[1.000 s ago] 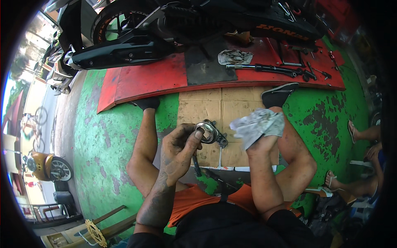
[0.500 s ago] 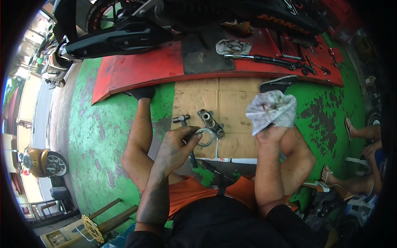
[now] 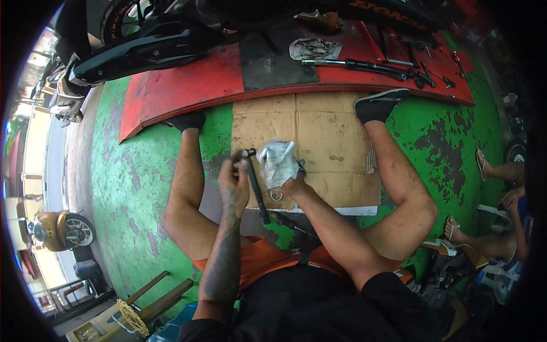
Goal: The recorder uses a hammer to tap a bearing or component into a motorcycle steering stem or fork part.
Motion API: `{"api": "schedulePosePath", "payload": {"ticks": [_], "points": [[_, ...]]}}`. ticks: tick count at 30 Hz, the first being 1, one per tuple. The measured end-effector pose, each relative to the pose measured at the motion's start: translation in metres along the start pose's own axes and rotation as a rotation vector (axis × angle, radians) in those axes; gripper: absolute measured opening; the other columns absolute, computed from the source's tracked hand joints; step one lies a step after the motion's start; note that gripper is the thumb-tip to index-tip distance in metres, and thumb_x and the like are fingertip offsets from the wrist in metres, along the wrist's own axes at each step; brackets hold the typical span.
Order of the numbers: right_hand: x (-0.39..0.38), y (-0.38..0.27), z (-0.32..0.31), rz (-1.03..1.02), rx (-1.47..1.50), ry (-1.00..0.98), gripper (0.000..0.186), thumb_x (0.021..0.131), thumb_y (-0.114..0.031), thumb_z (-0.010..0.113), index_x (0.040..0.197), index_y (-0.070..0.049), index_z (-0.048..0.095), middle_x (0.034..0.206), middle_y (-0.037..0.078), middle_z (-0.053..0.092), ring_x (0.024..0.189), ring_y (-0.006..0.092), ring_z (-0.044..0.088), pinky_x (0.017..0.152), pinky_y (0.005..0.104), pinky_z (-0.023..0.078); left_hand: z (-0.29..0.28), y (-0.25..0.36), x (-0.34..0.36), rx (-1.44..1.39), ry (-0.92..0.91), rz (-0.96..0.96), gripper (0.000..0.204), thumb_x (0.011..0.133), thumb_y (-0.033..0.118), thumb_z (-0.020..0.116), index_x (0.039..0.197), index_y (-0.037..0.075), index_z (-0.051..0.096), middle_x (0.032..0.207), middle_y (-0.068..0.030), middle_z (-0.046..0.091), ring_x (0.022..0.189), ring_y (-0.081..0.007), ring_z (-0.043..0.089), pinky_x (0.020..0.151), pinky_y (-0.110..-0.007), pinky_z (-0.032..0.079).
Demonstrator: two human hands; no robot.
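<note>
My right hand (image 3: 294,186) is closed round a crumpled whitish rag (image 3: 277,162), held above the cardboard. Left of it, my raised left hand (image 3: 234,179) has bent fingers smeared by motion; whether anything is in them cannot be told. Close beside those fingers is the head of a hammer (image 3: 257,185), its dark handle running toward me. A small metal ring (image 3: 276,194) shows just below the rag. Most of the metal clamp-like part (image 3: 302,165) is hidden behind the rag and my right hand.
Under the work lies a stained cardboard sheet (image 3: 336,134) between my legs. Beyond it, a red platform (image 3: 188,91) carries a motorcycle, a fork tube (image 3: 364,67), a dirty rag (image 3: 315,49) and several tools. At the right, another person's legs (image 3: 496,168) are near.
My right hand has brought the rag left and down, from over my right knee to over the metal part. My left hand has moved left and up, away from the ring's place.
</note>
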State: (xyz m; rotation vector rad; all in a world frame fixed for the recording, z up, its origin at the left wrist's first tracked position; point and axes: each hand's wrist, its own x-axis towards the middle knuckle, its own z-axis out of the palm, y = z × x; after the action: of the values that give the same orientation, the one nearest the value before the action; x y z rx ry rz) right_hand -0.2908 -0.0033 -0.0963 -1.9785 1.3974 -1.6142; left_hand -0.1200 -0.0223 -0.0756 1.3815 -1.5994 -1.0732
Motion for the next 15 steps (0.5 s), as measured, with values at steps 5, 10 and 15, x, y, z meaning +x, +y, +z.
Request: {"api": "schedulePosePath", "payload": {"ticks": [5, 10, 15], "points": [[-0.005, 0.008, 0.035, 0.534, 0.642, 0.255, 0.023, 0.091, -0.021, 0.066, 0.105, -0.005, 0.059, 0.100, 0.007, 0.064, 0.094, 0.0211, 0.065, 0.082, 0.0374, 0.053, -0.002, 0.096, 0.025, 0.017, -0.014, 0.376, 0.031, 0.102, 0.017, 0.054, 0.126, -0.001, 0.059, 0.118, -0.0172, 0.062, 0.103, -0.0244, 0.062, 0.090, -0.034, 0.050], [-0.034, 0.073, 0.016, 0.866, 0.627, 0.494, 0.016, 0.096, -0.023, 0.060, 0.104, -0.010, 0.059, 0.098, 0.003, 0.062, 0.086, 0.0176, 0.062, 0.073, 0.0366, 0.055, 0.042, 0.119, 0.038, 0.391, -0.317, 0.625, 0.043, 0.101, 0.029, 0.055, 0.136, 0.004, 0.054, 0.124, -0.0190, 0.058, 0.116, -0.0377, 0.056, 0.103, -0.046, 0.042], [-0.084, 0.135, -0.038, 1.039, 0.463, 0.546, 0.023, 0.103, -0.028, 0.054, 0.110, -0.007, 0.060, 0.098, 0.002, 0.064, 0.086, 0.0141, 0.063, 0.072, 0.0321, 0.055, 0.060, 0.099, 0.046, 0.641, -0.450, 0.484, 0.047, 0.103, 0.035, 0.052, 0.140, 0.007, 0.052, 0.124, -0.0193, 0.059, 0.116, -0.0384, 0.055, 0.102, -0.047, 0.042]]}}
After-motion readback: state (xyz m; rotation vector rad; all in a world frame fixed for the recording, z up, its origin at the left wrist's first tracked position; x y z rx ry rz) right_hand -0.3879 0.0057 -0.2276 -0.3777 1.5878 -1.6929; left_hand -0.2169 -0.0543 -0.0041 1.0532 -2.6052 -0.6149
